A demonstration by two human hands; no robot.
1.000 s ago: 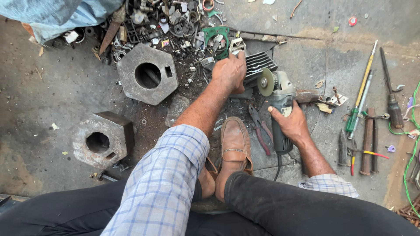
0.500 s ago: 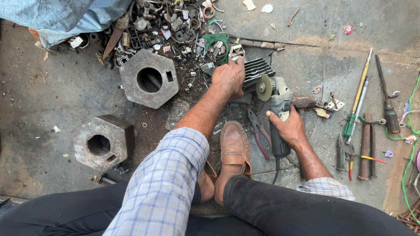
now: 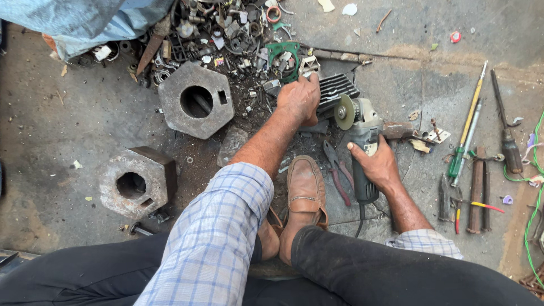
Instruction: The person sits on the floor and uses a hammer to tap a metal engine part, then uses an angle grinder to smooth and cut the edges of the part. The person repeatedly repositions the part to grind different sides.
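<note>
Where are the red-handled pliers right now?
Head view: the red-handled pliers lie on the concrete floor at centre, between the brown leather shoe and the grey angle grinder gripped by the right hand.

Right hand [image 3: 378, 165] grips angle grinder [image 3: 360, 141]; left hand [image 3: 298, 97] steadies finned part [image 3: 335, 88].

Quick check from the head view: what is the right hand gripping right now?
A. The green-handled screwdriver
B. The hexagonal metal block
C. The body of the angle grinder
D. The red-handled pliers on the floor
C: the right hand wraps around the angle grinder, whose disc sits against the finned metal part under the left hand; the pliers lie loose on the floor beside it.
</note>
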